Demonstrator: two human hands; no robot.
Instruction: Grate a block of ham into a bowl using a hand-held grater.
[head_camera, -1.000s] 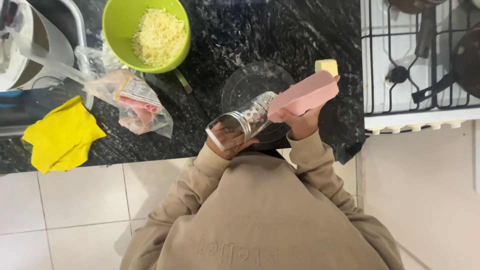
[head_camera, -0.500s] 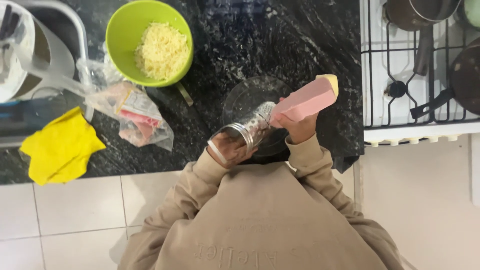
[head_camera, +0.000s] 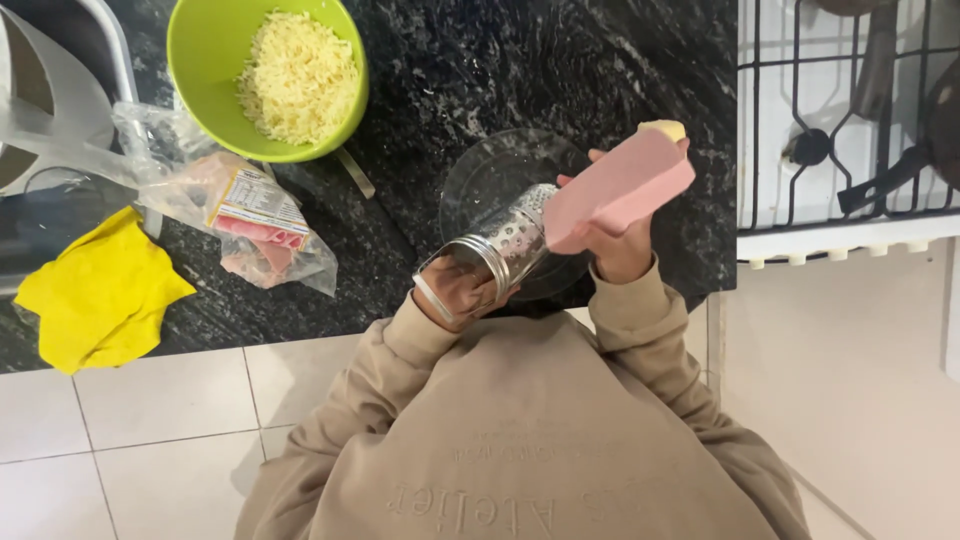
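Fingers of the right hand are wrapped around the near end of a pink block of sliced-type meat, its pale far tip pointing toward the stove; the fingers of the left hand are closed on the handle end of a cylindrical metal grater, which lies tilted between the two hands. The pink block presses against the grater's perforated side, both held above a clear glass plate on the black speckled counter, just in front of the person's beige sweatshirt. To the far left stands a green bowl of shredded yellow cheese, with a crumpled clear packet beside it and a yellow cloth at the left near edge. A white gas stove with dark pans sits to the right. Risk, as judged from this arrangement: the right fingertips lie close to the cutting holes, so a slip of the block could graze them; the grater is held in the air, so shreds may miss the plate and fall to the tiled floor.
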